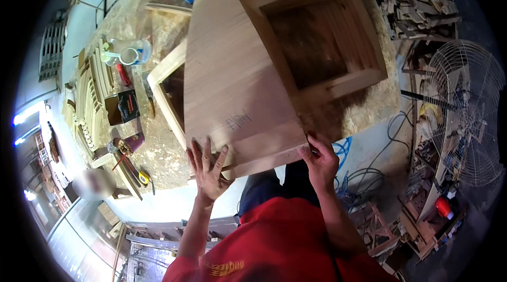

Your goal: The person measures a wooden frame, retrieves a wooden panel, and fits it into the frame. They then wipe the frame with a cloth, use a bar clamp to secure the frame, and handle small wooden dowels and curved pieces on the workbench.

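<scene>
Left hand: the left hand (212, 170) lies spread, not clenched; its fingers rest on the near left corner area of the wooden panel (235, 76), with the thumb angled toward the right.
Right hand: the right hand (320, 160) grasps the panel's near right corner, thumb at the near edge and bent fingers at the side.
Panel position: broad face up, extending from between both hands away from the person; dark handwritten marks lie ahead of and between the hands.
Large frame: a wooden frame (359, 80) with a rectangular opening sits beyond the right hand, beside the panel; whether the two touch cannot be told.
Second frame: a pale frame (167, 103) lies ahead and left of the left hand, partly hidden by the panel.
Table: the worn table (163, 150) carries these pieces and extends to the left of the left hand.
Items left of left hand: a yellow tape measure (143, 177) is nearest; a purple cup (133, 143) lies tipped farther ahead, then a dark box (128, 106).
Farther ahead on that side: a clear plastic jug (138, 52) and a row of wood strips (94, 102).
Right of right hand: blue hose (343, 150) just beyond the table edge; a wire-guarded fan (467, 113) well apart.
Far right ahead: heaped wood offcuts (417, 4).
Clothing: red shirt (280, 234) between the forearms.
</scene>
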Demonstrator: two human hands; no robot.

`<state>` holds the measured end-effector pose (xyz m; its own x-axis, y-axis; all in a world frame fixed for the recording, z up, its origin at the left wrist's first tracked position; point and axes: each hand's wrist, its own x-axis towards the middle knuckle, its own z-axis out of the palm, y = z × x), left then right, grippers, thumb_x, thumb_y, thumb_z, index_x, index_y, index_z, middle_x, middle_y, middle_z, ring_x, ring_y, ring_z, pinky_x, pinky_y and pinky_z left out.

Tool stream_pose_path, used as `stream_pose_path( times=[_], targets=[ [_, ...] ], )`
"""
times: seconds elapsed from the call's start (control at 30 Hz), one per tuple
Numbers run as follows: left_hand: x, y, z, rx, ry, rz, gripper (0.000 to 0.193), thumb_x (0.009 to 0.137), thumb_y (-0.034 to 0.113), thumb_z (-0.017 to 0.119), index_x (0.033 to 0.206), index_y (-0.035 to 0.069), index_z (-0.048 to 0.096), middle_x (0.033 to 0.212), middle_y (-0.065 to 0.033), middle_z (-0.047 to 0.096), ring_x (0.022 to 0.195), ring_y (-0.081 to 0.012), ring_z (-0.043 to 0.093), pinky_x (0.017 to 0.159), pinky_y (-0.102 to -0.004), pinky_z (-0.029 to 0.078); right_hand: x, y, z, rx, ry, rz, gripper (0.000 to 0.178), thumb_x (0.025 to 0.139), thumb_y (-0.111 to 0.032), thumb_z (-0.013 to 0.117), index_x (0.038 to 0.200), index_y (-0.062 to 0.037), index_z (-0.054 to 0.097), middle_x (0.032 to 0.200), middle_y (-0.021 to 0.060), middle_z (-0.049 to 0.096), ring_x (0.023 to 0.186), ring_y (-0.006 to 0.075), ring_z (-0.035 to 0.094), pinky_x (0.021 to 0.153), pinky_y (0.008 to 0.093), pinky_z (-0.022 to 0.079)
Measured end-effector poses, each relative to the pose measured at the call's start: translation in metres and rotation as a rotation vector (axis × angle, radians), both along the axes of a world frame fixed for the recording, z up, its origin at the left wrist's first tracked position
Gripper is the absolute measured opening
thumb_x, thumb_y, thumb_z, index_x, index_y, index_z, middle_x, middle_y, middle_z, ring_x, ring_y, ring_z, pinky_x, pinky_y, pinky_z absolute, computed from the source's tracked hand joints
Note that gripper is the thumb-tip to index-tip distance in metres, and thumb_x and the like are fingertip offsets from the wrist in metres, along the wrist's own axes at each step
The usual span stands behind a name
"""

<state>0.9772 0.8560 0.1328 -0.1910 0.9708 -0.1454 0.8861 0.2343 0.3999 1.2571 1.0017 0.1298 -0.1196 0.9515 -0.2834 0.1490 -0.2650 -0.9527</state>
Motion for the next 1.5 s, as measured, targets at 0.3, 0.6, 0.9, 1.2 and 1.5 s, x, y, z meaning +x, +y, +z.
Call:
stream_pose_path(
  times=[0.3,0.6,0.9,1.2,1.5],
  targets=[
    [-0.003,-0.002,-0.002,0.032,0.027,-0.015,0.102,0.059,0.029,0.084,0.155,0.030,0.050,0.171,-0.0180,0.023,0.155,-0.0553,0.013,0.122,-0.0717,0.010,-0.003,0.007,0.008,0.030,-0.051,0.011,0.029,0.087,-0.001,0.082,0.114,0.0037,0.073,0.119,0.0094,0.063,0.097,0.0150,0.064,0.083,0.0260,0.056],
    [-0.001,-0.003,0.001,0.039,0.025,-0.028,0.097,0.063,0.034,0.083,0.155,0.030,0.050,0.169,-0.0198,0.025,0.154,-0.0571,0.014,0.121,-0.0727,0.011,0.005,0.005,0.012,-0.029,-0.064,0.042,0.029,0.088,0.001,0.080,0.115,0.0047,0.073,0.116,0.0086,0.063,0.097,0.0147,0.065,0.083,0.0267,0.058],
    [0.001,-0.002,-0.006,0.044,0.052,-0.004,0.099,0.064,0.039,0.086,0.155,0.036,0.048,0.169,-0.0152,0.027,0.154,-0.0553,0.016,0.122,-0.0725,0.012,-0.001,0.008,0.010,-0.031,0.000,0.022,0.030,0.090,0.000,0.079,0.118,0.0042,0.071,0.118,0.0079,0.060,0.095,0.0130,0.065,0.082,0.0248,0.057],
    [-0.012,0.005,-0.009,0.066,0.055,-0.033,0.102,0.067,0.045,0.087,0.158,0.036,0.043,0.169,-0.0149,0.026,0.155,-0.0533,0.016,0.122,-0.0718,0.012,-0.013,0.000,0.016,0.002,-0.055,0.020,0.037,0.090,0.000,0.078,0.125,0.0040,0.068,0.121,0.0077,0.058,0.099,0.0134,0.063,0.084,0.0260,0.057],
    [-0.015,0.007,-0.009,0.058,0.058,-0.050,0.111,0.061,0.045,0.091,0.160,0.035,0.040,0.170,-0.0152,0.025,0.155,-0.0529,0.014,0.123,-0.0707,0.012,-0.014,0.000,0.011,0.050,-0.116,0.036,0.037,0.090,-0.004,0.080,0.124,0.0038,0.069,0.118,0.0085,0.060,0.094,0.0156,0.063,0.079,0.0270,0.055]
  ],
)
